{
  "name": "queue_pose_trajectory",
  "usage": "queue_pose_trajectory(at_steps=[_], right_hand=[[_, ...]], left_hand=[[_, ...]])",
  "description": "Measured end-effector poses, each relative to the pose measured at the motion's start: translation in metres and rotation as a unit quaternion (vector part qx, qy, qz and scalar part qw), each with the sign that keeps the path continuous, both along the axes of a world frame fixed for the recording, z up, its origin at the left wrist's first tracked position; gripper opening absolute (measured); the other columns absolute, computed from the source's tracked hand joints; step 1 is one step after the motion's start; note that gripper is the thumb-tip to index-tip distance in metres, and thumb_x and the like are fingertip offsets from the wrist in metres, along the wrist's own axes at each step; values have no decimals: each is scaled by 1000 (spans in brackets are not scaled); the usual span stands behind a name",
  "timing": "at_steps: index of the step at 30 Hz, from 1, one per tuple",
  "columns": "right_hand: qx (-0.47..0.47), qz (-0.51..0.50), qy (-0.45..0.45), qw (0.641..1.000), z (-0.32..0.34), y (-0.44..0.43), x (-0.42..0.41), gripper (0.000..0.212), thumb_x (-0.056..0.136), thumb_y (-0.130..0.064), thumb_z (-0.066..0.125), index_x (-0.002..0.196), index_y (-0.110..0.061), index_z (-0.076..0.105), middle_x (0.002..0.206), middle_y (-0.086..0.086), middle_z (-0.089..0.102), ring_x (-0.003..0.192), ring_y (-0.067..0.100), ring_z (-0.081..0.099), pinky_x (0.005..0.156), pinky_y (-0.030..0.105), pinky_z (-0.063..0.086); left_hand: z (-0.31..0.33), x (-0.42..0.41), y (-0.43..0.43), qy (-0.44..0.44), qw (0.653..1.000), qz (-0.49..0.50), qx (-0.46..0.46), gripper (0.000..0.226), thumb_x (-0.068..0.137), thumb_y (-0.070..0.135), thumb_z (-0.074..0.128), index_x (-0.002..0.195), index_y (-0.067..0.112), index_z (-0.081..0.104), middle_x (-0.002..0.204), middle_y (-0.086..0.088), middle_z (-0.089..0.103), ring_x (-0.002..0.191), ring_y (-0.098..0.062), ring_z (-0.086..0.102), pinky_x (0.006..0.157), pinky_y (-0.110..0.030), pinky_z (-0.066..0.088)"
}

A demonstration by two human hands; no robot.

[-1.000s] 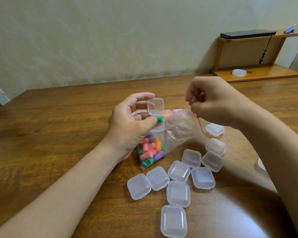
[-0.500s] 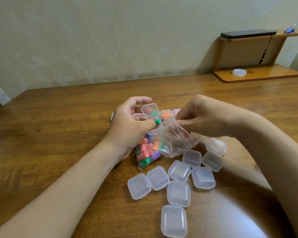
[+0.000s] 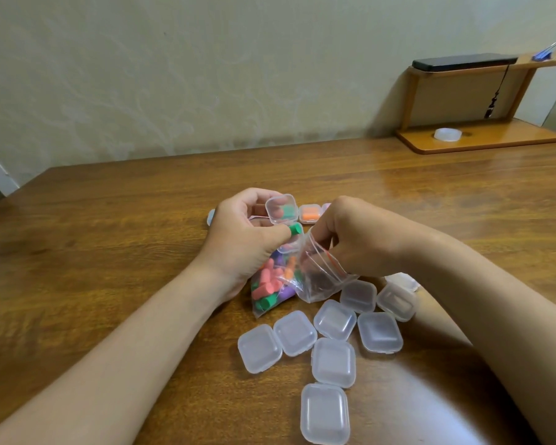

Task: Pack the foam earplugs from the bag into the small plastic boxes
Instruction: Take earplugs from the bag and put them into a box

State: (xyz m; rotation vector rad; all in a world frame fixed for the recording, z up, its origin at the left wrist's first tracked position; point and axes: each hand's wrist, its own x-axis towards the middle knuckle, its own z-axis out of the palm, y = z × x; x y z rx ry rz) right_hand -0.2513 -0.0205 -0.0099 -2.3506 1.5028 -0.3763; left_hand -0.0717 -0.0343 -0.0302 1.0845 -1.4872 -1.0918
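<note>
A small open box (image 3: 281,209) is gripped by the left hand (image 3: 247,242), its clear lid raised above the fingers. A green earplug (image 3: 295,229) is pressed at the tip of the thumb. The mouth of the bag (image 3: 318,277) is pinched by the curled fingers of the right hand (image 3: 353,239). Between and below the two hands the bag is lying on the table (image 3: 109,252), and many coloured earplugs (image 3: 270,284) are kept in its lower end. Just behind the hands, a shut box with orange earplugs (image 3: 310,213) is seen. In front of the hands, a group of closed boxes (image 3: 334,319) is spread; nothing is seen inside them. Far behind the right hand, a tape roll (image 3: 447,134) is placed on a wooden shelf (image 3: 511,139).
</note>
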Motion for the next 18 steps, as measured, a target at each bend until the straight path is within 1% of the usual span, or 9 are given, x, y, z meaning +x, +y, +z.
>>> queue_pose_trajectory(at_steps=[4,7,9,10,11,12,15,16,18], right_hand=[[1,0,5,1000,-2,-1,2,6,82,-16,75,85,-13,79,81,5,73,72,20,65,64,41,58],[1,3,6,1000,-2,1,4,4,83,-15,76,84,-17,79,81,-1,71,73,16,65,63,36,59],[0,1,12,1000,-1,2,5,9,85,-11,71,80,-16,77,76,-1,68,68,14,61,54,24,53],[5,-3,10,1000,1,3,5,14,86,-10,69,76,-16,76,72,-2,66,64,13,57,48,18,46],[13,-9,6,1000,3,4,5,20,88,-10,66,71,-16,74,66,-3,62,60,12,54,45,16,41],[21,-16,0,1000,5,6,5,26,90,-12,64,66,-16,71,61,-4,57,56,12,49,43,15,37],[37,-41,-26,998,9,7,3,41,92,-29,63,53,-16,59,50,-8,44,47,10,40,40,15,30],[40,-44,-34,998,9,7,2,44,92,-31,63,52,-16,57,49,-8,42,45,9,39,41,16,29],[43,-34,-38,998,10,7,1,41,92,-34,66,57,-13,63,52,-6,47,46,8,40,41,16,30]], left_hand=[[0,-1,0,4,1000,6,4,40,76,-16,71,97,18,70,100,2,74,94,-16,74,81,-37,62],[1,-1,0,1,1000,13,7,38,77,-15,71,99,16,70,102,2,74,95,-16,73,84,-39,62],[0,-1,-1,0,1000,20,10,36,77,-13,73,100,15,70,103,2,74,97,-17,73,85,-40,62],[0,-1,-1,-2,1000,24,9,35,77,-12,74,100,15,71,104,1,74,98,-18,72,85,-40,62],[0,-1,-2,-3,1000,28,8,35,77,-11,75,101,15,71,105,0,74,99,-18,72,85,-40,61],[-1,-1,-2,-4,999,32,7,34,77,-10,75,101,14,71,106,0,73,100,-19,71,85,-40,61],[-3,-1,-4,3,999,44,5,35,76,-11,73,102,12,72,106,-4,73,102,-23,70,82,-38,61],[-3,-1,-5,7,999,47,7,35,75,-11,73,102,12,72,105,-4,73,102,-24,70,80,-37,61],[-3,-2,-5,12,999,50,8,34,76,-11,73,102,11,71,104,-6,73,101,-24,70,77,-34,60]])
